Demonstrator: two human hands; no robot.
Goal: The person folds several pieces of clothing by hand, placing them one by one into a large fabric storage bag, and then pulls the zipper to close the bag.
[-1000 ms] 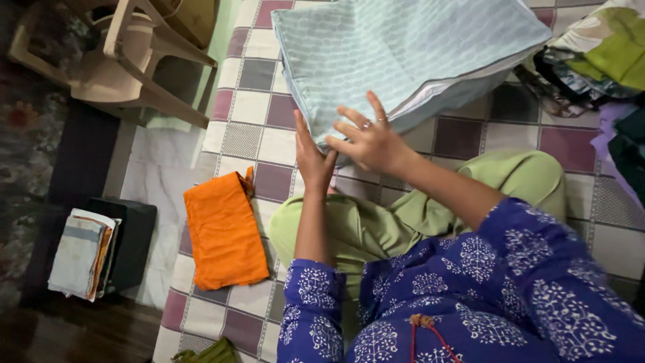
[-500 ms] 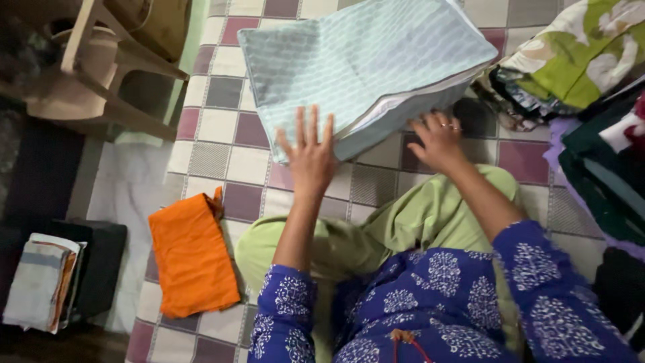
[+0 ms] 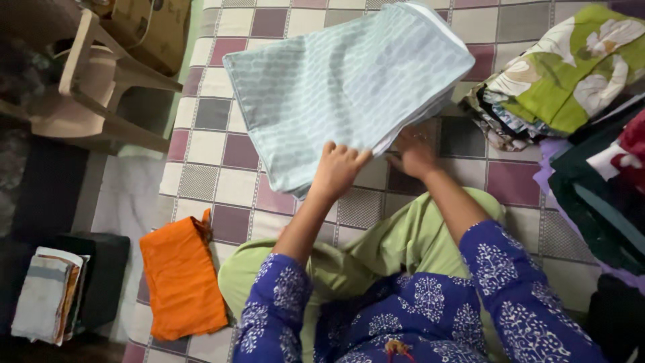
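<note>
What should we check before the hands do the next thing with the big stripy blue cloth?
1. Left hand grips the pale blue folded cloth at its near edge: ok.
2. Right hand holds the same edge: ok, though its fingers are partly hidden.
3. Cloth layers lined up: cannot tell.
4. Orange cloth lies apart: ok.
5. Clothes pile clear of the blue cloth: not ok, touching or nearly so.

Both forearms rise from the lower middle of the frame toward its centre, bare from the elbows up, the upper arms in blue sleeves with a white print. The left hand (image 3: 338,169) sits just left of centre, fingers curled, knuckles upward. The right hand (image 3: 414,153) lies close beside it to the right, fingers bent and partly hidden, wrist angled inward.
</note>
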